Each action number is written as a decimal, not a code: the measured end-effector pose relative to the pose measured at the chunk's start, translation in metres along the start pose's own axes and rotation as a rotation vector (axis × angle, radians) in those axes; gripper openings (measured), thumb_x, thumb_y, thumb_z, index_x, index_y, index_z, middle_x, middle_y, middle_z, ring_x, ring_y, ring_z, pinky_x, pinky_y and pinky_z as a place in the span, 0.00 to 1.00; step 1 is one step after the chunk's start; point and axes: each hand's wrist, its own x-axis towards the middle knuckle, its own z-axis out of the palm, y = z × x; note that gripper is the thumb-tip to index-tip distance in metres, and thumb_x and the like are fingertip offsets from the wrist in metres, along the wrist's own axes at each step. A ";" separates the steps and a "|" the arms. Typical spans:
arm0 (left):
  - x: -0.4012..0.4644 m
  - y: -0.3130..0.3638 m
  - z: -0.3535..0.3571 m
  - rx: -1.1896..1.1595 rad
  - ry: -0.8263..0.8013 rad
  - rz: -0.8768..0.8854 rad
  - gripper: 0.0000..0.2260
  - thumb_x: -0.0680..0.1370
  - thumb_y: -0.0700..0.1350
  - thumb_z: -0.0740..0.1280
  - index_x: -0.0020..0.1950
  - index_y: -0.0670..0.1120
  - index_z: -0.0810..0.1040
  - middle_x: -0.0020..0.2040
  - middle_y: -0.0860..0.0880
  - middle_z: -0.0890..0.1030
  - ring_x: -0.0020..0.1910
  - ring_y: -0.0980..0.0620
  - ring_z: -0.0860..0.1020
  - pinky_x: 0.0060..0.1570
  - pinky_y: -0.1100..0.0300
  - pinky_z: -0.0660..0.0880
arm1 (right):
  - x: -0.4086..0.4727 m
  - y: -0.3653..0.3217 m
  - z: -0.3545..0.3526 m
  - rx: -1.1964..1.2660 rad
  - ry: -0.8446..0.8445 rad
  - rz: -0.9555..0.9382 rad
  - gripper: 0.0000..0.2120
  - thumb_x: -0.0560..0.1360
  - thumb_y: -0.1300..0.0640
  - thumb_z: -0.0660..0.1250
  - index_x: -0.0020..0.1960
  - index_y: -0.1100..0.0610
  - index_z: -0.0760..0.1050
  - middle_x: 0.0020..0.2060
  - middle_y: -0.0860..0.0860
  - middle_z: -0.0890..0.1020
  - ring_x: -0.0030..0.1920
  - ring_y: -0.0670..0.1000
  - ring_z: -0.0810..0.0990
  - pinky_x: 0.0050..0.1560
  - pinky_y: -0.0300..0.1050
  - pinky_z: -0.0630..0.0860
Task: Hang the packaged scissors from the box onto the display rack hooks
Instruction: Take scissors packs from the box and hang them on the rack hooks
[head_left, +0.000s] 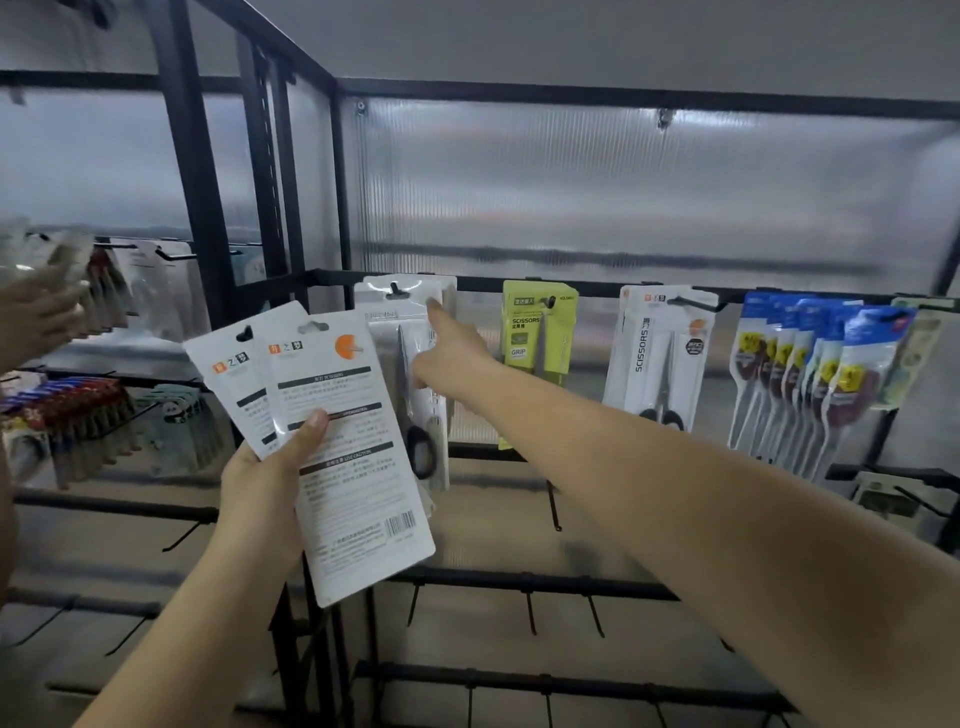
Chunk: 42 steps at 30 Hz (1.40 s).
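**Two packs in hand, one just on the hook**

Our right hand (452, 353) reaches forward with its forefinger straight, the tip pressing the upper right corner of the hung scissors pack (410, 374); the other fingers are curled in and hold nothing. That pack sits on a black hook (397, 289) through its punched slot, so we judge this one as good as hung, only being squared up.

Our left hand (265, 473) grips two more scissors packs (332, 415), fanned, the thumb laid across the front one and the fingers hidden behind. Both show their backs: flat white card, glossy, printed with dark text bands, an orange mark and a barcode, each with a hang slot at the top.

Further right along the rail (597, 286) hang a lime-green scissors pack (537, 338), a white scissors pack (660, 353) lettered SCISSORS, and a row of blue-topped packets (810, 374). So several hooks are filled, two packs at least remain to hang, and the box is out of view, so we cannot say how many more wait.

The rack is thin black metal bar, backed by ribbed translucent plastic sheet (623, 197). Bare hooks (530, 608) jut from the lower bars. At the far left another hand (36, 312) is at other hanging goods.
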 end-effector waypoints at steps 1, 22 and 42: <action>0.000 0.000 0.000 -0.012 -0.017 0.000 0.08 0.73 0.42 0.69 0.52 0.49 0.80 0.47 0.51 0.85 0.44 0.50 0.84 0.40 0.53 0.77 | -0.007 -0.001 -0.003 -0.005 0.027 -0.004 0.36 0.74 0.66 0.61 0.77 0.50 0.50 0.75 0.55 0.52 0.70 0.58 0.62 0.65 0.49 0.68; -0.035 -0.045 0.064 -0.094 -0.231 -0.238 0.13 0.77 0.48 0.64 0.59 0.47 0.78 0.52 0.46 0.84 0.49 0.46 0.82 0.45 0.49 0.76 | -0.111 0.092 -0.054 0.589 0.371 -0.046 0.12 0.74 0.66 0.67 0.42 0.48 0.75 0.41 0.45 0.82 0.46 0.52 0.81 0.51 0.51 0.79; -0.076 -0.071 0.150 -0.216 -0.544 -0.400 0.14 0.82 0.46 0.56 0.64 0.46 0.75 0.48 0.45 0.84 0.44 0.48 0.84 0.32 0.57 0.79 | -0.152 0.140 -0.069 0.241 0.186 -0.135 0.17 0.77 0.57 0.64 0.62 0.40 0.73 0.73 0.35 0.51 0.73 0.38 0.48 0.74 0.42 0.49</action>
